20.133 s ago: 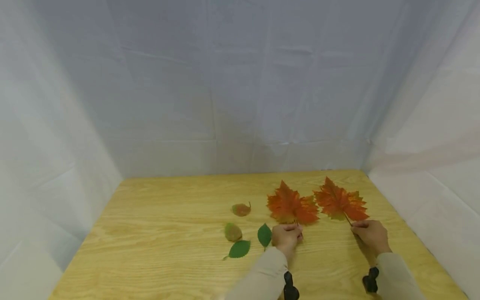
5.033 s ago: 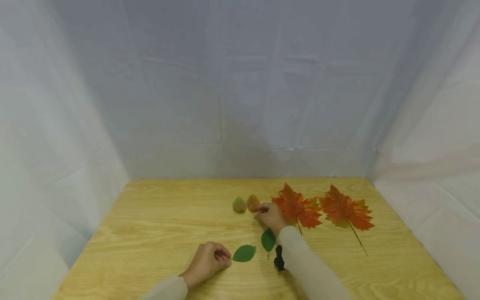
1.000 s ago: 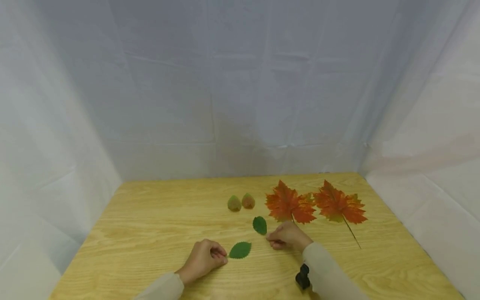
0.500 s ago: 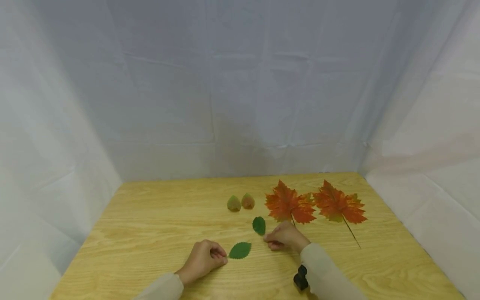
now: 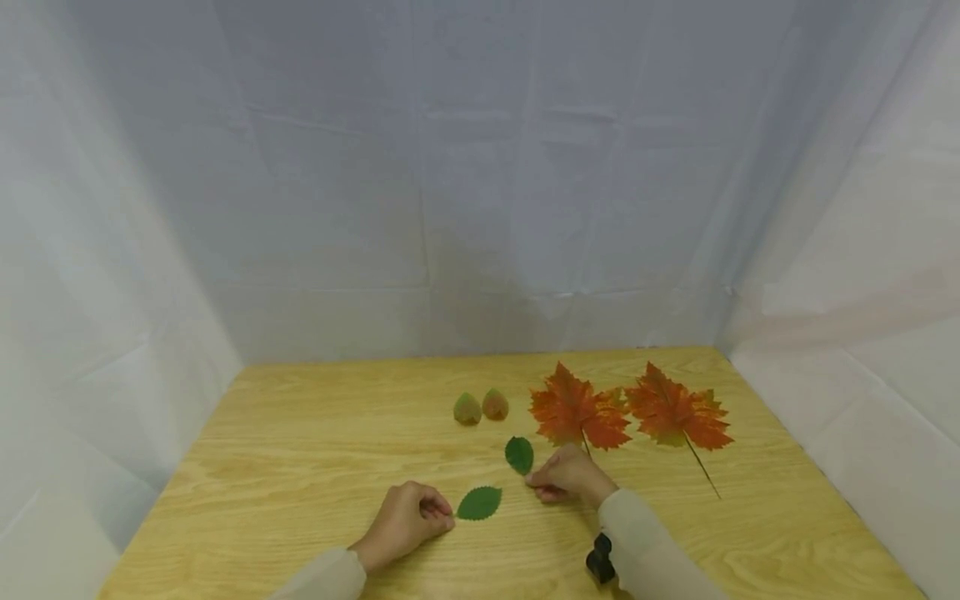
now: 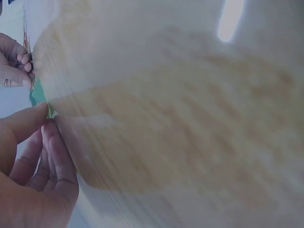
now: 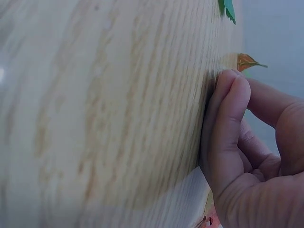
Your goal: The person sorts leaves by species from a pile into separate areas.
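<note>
My left hand pinches the short stem of a green serrated leaf, which points right along the table. In the left wrist view, thumb and fingertips meet on the base of this green leaf. Up and to the right, my right hand pinches the stem end of a second green leaf, whose blade points away from me. The right wrist view shows the fingertips pressed together close to the wood, hiding the stem. The two green leaves lie apart.
Two small green-brown leaves, a greener one and a browner one, lie side by side farther back. Two orange maple leaves, one left and one right, lie on the table beyond my right hand. White sheets enclose the table.
Earlier both hands held the maple leaves' stems; later my right hand was at the browner leaf, now paired with the greener one. The right green leaf has since shifted left and back, then barely moved.
</note>
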The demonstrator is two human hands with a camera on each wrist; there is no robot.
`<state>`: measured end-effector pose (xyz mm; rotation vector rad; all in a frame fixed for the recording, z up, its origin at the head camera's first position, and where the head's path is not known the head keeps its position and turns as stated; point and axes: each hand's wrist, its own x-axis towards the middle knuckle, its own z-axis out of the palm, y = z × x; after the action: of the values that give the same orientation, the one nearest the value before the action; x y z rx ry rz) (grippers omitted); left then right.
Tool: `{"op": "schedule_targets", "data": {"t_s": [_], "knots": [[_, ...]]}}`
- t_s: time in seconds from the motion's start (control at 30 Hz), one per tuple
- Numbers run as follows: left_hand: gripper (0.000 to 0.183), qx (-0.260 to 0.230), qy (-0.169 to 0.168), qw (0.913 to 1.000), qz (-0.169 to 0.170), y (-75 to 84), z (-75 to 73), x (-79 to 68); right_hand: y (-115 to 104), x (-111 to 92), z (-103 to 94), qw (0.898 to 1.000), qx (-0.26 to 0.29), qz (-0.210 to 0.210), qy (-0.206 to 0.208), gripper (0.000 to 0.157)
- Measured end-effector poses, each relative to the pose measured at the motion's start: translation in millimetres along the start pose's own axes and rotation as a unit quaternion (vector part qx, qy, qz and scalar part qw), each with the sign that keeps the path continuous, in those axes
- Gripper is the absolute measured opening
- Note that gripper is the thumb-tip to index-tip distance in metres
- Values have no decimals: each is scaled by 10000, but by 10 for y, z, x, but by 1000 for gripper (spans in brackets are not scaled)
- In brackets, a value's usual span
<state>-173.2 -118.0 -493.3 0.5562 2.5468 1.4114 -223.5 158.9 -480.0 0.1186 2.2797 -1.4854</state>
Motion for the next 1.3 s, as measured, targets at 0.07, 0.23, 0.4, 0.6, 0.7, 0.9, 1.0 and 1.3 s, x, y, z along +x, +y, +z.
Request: {"op": "schedule_targets", "data": {"t_s": [0.07,0.23,0.4,0.6,0.7,0.9,1.0,1.3], "knots": [[6,-26,-8,10000,-10,3,1,0,-1,-14,6,10000,-4,-54,34,13],[6,-7,9,10000,-10,2,6,3,-1,-30,22,9997,-47,-205,84,13],[5,5,6,10000,-6,1,12,7,4,-32,24,9996,-60,-233,119,12],[4,134,27,9999,58,3,4,9,29,-27,29,9986,-321,-386,168,12],[6,178,138,9997,72,17,-10,22,37,-20,36,9979,-432,-429,216,12],[11,147,772,9969,66,121,-54,117,40,-15,37,9970,-574,-453,270,13],[13,133,1238,9922,7,197,-51,194,34,-20,35,9972,-547,-427,266,13],[12,1,1911,9802,-517,223,68,397,23,-41,33,9969,-578,-441,285,12]]}}
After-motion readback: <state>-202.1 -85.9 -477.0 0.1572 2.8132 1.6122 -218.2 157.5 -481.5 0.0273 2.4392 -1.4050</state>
